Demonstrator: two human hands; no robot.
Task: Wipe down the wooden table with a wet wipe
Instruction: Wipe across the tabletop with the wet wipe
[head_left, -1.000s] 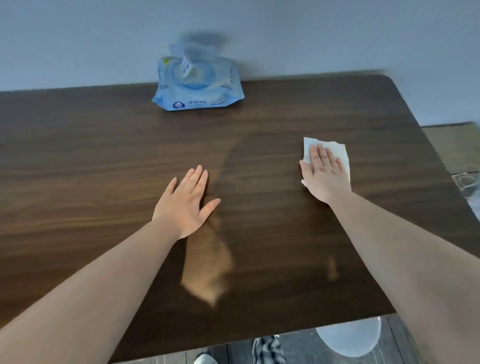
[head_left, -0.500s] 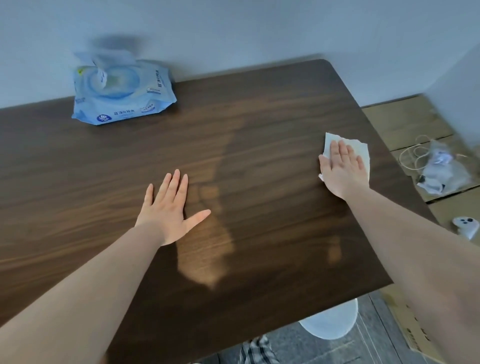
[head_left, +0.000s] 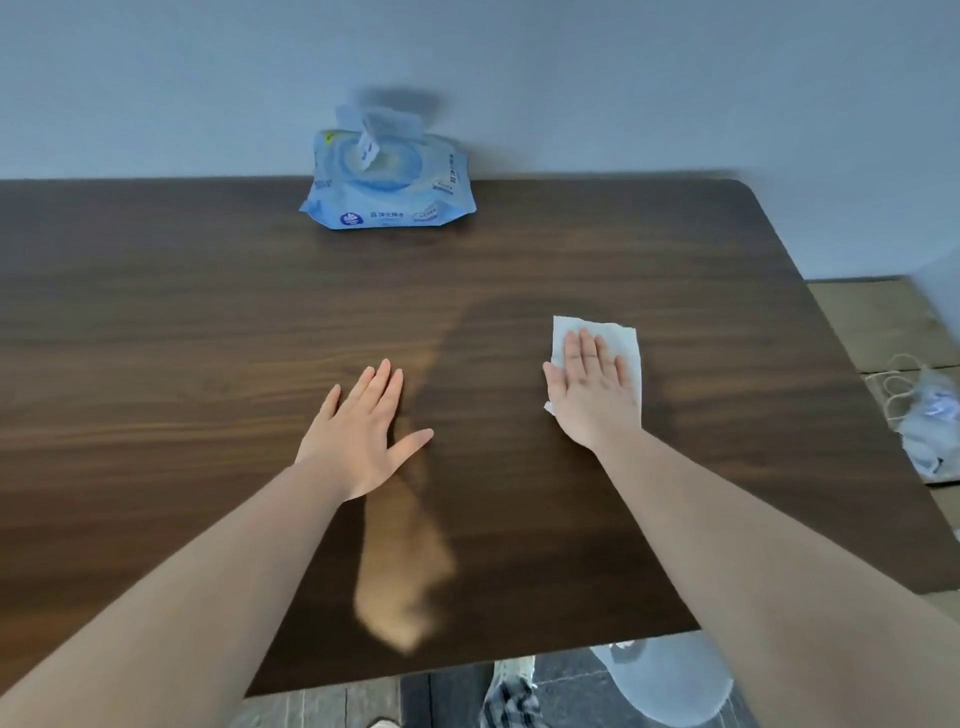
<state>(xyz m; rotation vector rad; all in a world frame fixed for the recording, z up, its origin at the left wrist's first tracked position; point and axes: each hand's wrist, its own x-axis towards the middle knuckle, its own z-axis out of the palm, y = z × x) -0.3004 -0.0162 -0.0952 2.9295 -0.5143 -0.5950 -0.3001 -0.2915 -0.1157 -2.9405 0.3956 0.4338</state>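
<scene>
A dark wooden table (head_left: 182, 338) fills most of the view. My right hand (head_left: 592, 397) lies flat on a white wet wipe (head_left: 626, 338) on the table's right half, pressing it down with fingers together. My left hand (head_left: 363, 436) rests palm down on the bare wood near the middle, fingers spread, holding nothing. A blue pack of wet wipes (head_left: 387, 182) sits at the far edge against the wall, its flap up.
The table's right edge and rounded far corner (head_left: 748, 192) are close to the wipe. Beyond it on the floor lie a crumpled bag with cords (head_left: 930, 415) and cardboard (head_left: 883, 322). A light round stool (head_left: 670, 680) shows under the near edge.
The wipe and my right hand have slid left, away from the table's right edge. My view has swung back left, bringing the wipe pack toward the centre. The left hand stays planted.
</scene>
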